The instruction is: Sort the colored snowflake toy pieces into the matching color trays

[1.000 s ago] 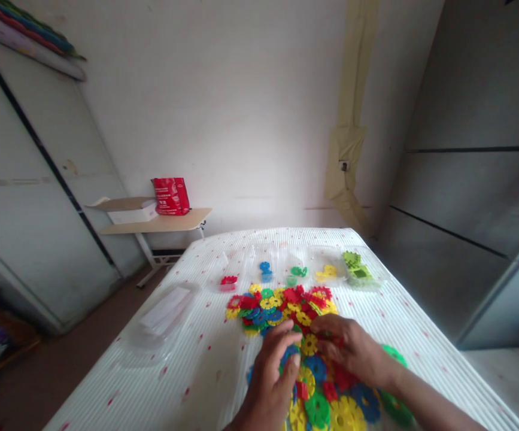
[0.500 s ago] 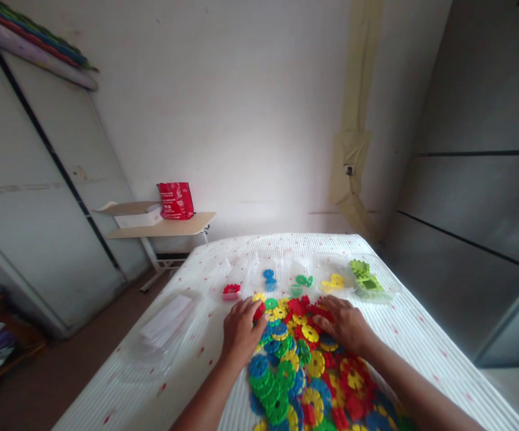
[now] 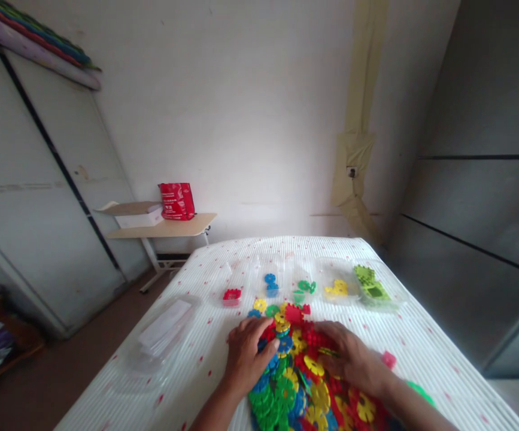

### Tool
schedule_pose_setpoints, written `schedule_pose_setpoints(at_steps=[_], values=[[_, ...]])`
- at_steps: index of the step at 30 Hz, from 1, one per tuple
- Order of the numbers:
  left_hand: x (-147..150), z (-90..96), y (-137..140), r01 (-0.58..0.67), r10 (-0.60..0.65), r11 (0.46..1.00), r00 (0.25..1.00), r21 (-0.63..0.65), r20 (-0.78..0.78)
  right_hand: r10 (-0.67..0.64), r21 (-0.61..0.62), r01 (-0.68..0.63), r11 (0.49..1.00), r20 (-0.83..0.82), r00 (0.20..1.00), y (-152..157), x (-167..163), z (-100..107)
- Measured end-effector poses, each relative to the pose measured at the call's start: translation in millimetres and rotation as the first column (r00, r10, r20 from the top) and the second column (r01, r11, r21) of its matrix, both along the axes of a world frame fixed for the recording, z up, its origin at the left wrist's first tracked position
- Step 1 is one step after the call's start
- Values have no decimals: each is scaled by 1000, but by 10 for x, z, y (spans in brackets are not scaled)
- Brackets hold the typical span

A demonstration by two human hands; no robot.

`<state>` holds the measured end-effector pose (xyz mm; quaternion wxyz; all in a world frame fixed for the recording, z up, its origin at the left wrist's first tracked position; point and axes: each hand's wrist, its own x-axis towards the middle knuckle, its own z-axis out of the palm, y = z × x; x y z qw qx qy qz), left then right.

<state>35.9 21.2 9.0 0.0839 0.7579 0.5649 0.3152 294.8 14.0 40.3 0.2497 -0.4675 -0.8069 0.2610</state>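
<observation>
A heap of notched plastic discs and square pieces (image 3: pixel 286 392) in red, yellow, green and blue lies on the table before me. Against its left side rests my left hand (image 3: pixel 251 352), thumb apart from the fingers, touching pieces. Over the right side is my right hand (image 3: pixel 351 359), slightly blurred, its fingers spread on red and yellow pieces. Neither hand visibly grips a piece. At the heap's far end a red square piece (image 3: pixel 294 313) lies flat. Just right of my right wrist sits a small red piece (image 3: pixel 388 359), with a green disc (image 3: pixel 419 392) nearer me.
Beyond the heap stand clear trays holding red (image 3: pixel 232 294), blue (image 3: pixel 270 283), green (image 3: pixel 304 287), yellow (image 3: pixel 337 288) and light green pieces (image 3: pixel 371 282). A clear plastic package (image 3: pixel 164 335) lies at left. A side table (image 3: pixel 182 226) bears a red bag (image 3: pixel 177 200).
Both hands have moved nearer to me along the heap. Pieces at the far end are more exposed, and a small red piece and green disc now show right of my right arm.
</observation>
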Motion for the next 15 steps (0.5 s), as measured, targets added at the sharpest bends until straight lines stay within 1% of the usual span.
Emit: schedule_pose_setpoints(at_steps=[3, 8, 12, 15], values=[[7, 30, -34, 45, -44, 999, 997, -14, 64, 69, -18, -70, 997, -57, 996, -72, -19, 55], [15, 47, -41, 89, -84, 996, 981, -19, 176, 146, -4, -147, 989, -88, 985, -175, -96, 167], [12, 11, -40, 102, -95, 995, 963, -15, 250, 209, 58, -204, 977, -102, 973, -269, -188, 218], [21, 31, -57, 113, -101, 993, 952, -28, 290, 235, 132, -226, 965, -59, 970, -343, -253, 252]])
